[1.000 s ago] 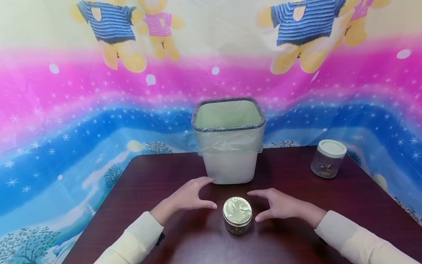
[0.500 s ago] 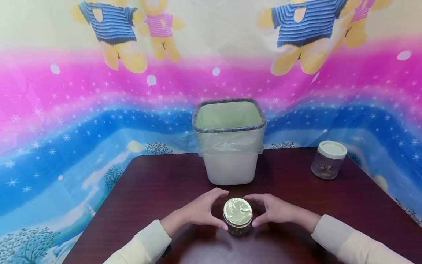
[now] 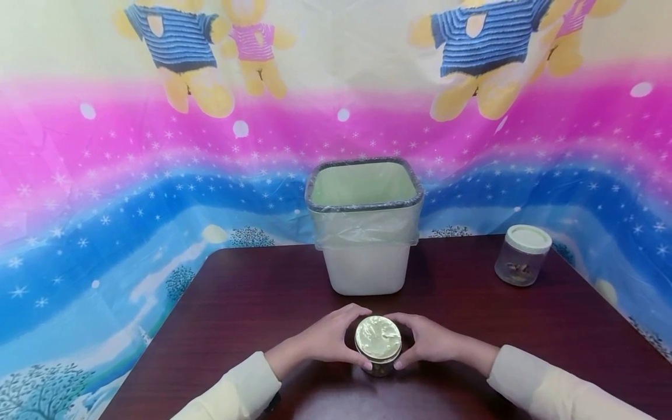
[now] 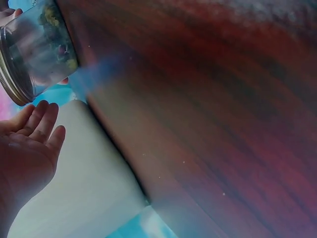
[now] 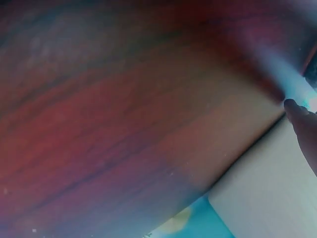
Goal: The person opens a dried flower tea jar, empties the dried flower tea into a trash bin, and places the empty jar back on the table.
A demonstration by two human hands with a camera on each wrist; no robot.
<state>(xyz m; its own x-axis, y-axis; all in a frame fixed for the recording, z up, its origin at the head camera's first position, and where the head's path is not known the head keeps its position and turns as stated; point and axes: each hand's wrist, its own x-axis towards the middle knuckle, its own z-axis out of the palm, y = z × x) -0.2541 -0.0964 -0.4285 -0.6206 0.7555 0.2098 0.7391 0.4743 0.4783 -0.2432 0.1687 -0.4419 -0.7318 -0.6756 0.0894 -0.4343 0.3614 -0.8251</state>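
Observation:
A small clear jar point(image 3: 382, 368) with a shiny gold lid point(image 3: 377, 337) stands upright on the dark wooden table. Through its wall in the left wrist view, small yellowish and dark pieces show inside the jar point(image 4: 49, 47). My left hand point(image 3: 333, 336) curves around the jar's left side, thumb tip at the front and fingers behind. Opposite it, my right hand point(image 3: 433, 338) arches around the right side in the same way. Gaps show between both palms and the jar. The left wrist view has the left fingers point(image 4: 42, 121) spread just off the lid.
Behind the jar stands a pale waste bin point(image 3: 367, 268) lined with a clear bag. A second clear jar point(image 3: 520, 265) with a pale green lid and a few brown bits inside sits at the back right of the table point(image 3: 252, 291). A printed cloth point(image 3: 336, 128) hangs behind.
Both hands have moved inward from either side, closing around the small jar, and their thumbs have come to its front. The jar, bin and second jar have stayed in place.

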